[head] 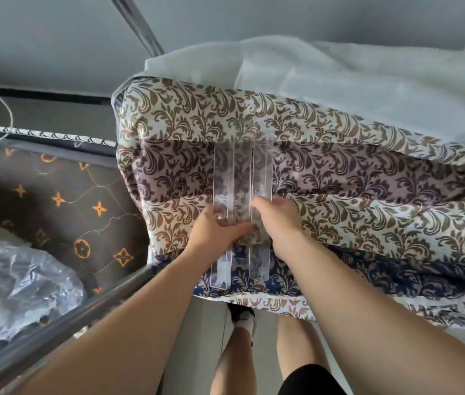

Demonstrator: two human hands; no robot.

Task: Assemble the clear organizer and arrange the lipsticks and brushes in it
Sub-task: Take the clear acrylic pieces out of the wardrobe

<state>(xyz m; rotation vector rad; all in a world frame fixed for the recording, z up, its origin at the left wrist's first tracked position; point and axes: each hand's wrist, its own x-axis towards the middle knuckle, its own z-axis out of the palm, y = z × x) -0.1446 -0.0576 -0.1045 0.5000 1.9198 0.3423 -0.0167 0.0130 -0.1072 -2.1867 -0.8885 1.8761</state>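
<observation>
Long clear organizer panels (241,178) are held over a folded, leaf-patterned quilt (339,201). They run away from me, with their near ends (237,270) reaching past my wrists. My left hand (214,228) grips the left panel from the side and below. My right hand (275,216) holds the right panel, its thumb pressed on top. The panels stand side by side, close together; whether they are joined is unclear. No lipsticks or brushes are in view.
White fabric (353,81) lies beyond the quilt. To the left is a dark mattress with orange motifs (54,201), a crumpled plastic bag (11,266) and a metal rail (77,315). My legs and a shoe (242,317) show on the floor below.
</observation>
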